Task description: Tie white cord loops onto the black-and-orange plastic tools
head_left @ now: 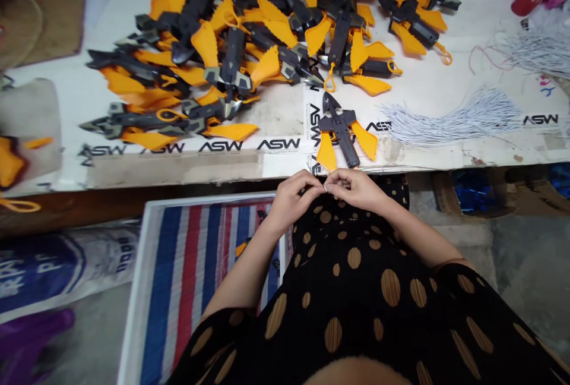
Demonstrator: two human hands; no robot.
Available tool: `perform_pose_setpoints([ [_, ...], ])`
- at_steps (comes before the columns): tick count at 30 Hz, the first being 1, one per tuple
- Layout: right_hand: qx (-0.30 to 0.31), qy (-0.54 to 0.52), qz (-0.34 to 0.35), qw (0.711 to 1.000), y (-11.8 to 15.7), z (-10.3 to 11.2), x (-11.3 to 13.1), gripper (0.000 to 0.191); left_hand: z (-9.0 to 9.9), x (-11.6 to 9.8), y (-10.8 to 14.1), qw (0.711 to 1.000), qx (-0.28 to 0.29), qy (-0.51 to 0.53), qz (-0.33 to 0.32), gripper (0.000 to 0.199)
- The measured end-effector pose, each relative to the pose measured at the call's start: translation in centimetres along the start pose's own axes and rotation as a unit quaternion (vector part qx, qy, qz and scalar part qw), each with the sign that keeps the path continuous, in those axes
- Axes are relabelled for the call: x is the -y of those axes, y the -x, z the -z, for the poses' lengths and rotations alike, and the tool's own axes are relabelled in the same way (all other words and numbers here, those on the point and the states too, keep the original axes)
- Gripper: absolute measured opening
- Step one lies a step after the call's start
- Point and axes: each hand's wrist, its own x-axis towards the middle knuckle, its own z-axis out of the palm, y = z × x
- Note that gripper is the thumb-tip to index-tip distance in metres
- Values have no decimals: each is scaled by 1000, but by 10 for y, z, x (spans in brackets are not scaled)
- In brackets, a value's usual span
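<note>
My left hand (296, 198) and my right hand (356, 190) meet at the table's front edge, fingertips pinched together. A small whitish thing (326, 188) shows between the fingertips, too small to make out in kind. Just beyond my hands lies a black toy with orange wings (342, 129), its pointed nose away from me and its tail end close to my right fingers. To the right of the toy, a bundle of thin white ties (454, 116) is spread on the table. My fingers partly hide whatever lies beneath them.
A heap of similar black-and-orange toys (231, 64) covers the table's middle and left. More white strands (534, 52) lie at the right. A striped sheet in a white frame (189, 254) is below the table, left of my lap. Cardboard boxes (476, 195) stand under the right side.
</note>
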Motion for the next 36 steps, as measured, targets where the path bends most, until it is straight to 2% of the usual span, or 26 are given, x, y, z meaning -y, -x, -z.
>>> perform_pose_setpoints([
  [3, 41, -121, -81, 989, -3, -1, -3, 29, 5, 2, -4, 988, 16, -100, -115, 18],
  [6, 17, -137, -86, 987, -4, -5, -4, 26, 4, 3, -5, 979, -4, -143, -143, 15],
  [10, -114, -60, -50, 990, -1, -17, -2, 15, -7, -4, 3, 990, -54, -118, -63, 9],
  [13, -173, 24, 12, 985, 3, -25, -4, 11, -19, -10, 9, 987, -91, -129, -10, 11],
  [15, -183, 66, 68, 979, 5, -27, -7, 11, -25, -12, 11, 983, -122, -136, 18, 11],
  [17, -179, 88, 121, 972, 6, -26, -11, 11, -28, -12, 11, 986, -125, -88, 68, 9],
  [20, -154, 77, 175, 969, 6, -20, -17, 10, -30, -11, 10, 983, -71, 54, 161, 13],
  [22, -132, 46, 181, 974, 6, -17, -19, 11, -30, -9, 10, 976, -45, 106, 183, 17],
  [24, -119, 18, 152, 981, 6, -15, -20, 12, -29, -6, 10, 983, -53, 84, 153, 18],
  [27, -105, -12, 71, 992, 5, -15, -18, 16, -25, 1, 11, 996, -79, -43, 10, 12],
  [29, -87, -37, 28, 995, 4, -16, -15, 19, -20, 6, 11, 984, -71, -128, -99, 9],
  [31, -65, -69, 12, 995, 4, -17, -11, 20, -17, 8, 10, 971, -59, -172, -153, 10],
  [33, -53, -91, 13, 994, 4, -17, -8, 20, -15, 7, 11, 977, -58, -158, -128, 10],
  [36, -62, -78, 2, 995, 5, -19, -7, 21, -17, 3, 11, 998, -48, -48, -10, 11],
])
